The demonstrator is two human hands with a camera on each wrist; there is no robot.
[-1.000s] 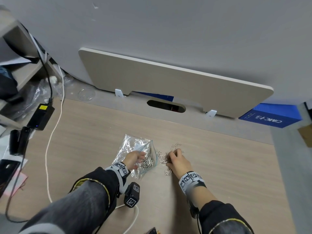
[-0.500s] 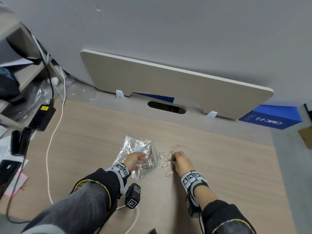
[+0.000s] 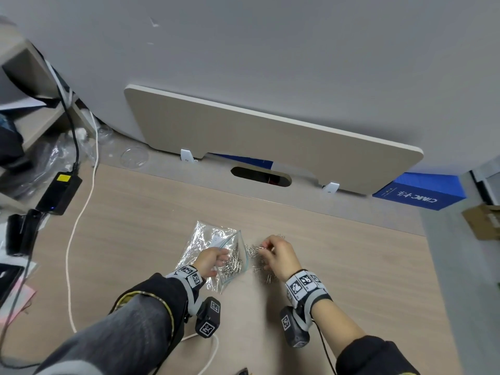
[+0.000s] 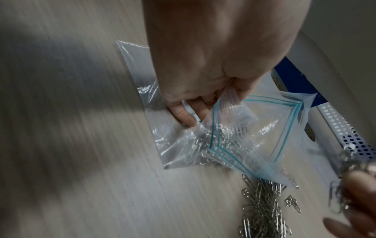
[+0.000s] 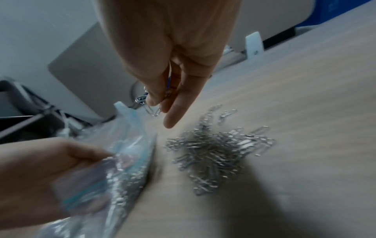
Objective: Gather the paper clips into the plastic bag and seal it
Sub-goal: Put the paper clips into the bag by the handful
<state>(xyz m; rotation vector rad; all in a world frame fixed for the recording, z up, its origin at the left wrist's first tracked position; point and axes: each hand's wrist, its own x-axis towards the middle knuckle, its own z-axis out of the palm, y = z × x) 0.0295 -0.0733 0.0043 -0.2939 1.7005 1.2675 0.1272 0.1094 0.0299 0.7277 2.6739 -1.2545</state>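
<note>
A: Item 1, the plastic bag [image 3: 213, 249]?

B: Lying on the wooden desk [image 3: 338, 266], mouth standing open toward the loose pile; its blue zip strip [image 4: 264, 103] is forming an unsealed loop. A good heap of clips is already sitting inside.

A: Item 2, the left hand [image 3: 209, 262]?

B: Resting on the bag, fingers [image 4: 187, 116] curling around the near lip of the mouth and pinching it open.

A: Item 3, the paper clips [image 5: 219, 151]?

B: A silver pile lying on the desk just beside the bag's mouth, on the side away from the left hand. A few strays are lying at the pile's far edge.

A: Item 4, the right hand [image 3: 278, 257]?

B: Hovering over the pile, close to the bag's mouth. Thumb and fingers are pinching a small bunch of clips [image 5: 151, 106], which is dangling below the fingertips; 1 finger is pointing down toward the pile.

A: Surroundings?

B: Beyond the bag, a beige panel [image 3: 270, 136] is leaning against the grey wall. A black power adapter [image 3: 58, 193] and a white cable [image 3: 81, 212] are lying well apart from the bag on the left hand's side. A blue box [image 3: 419, 193] is sitting far off on the pile's side.
</note>
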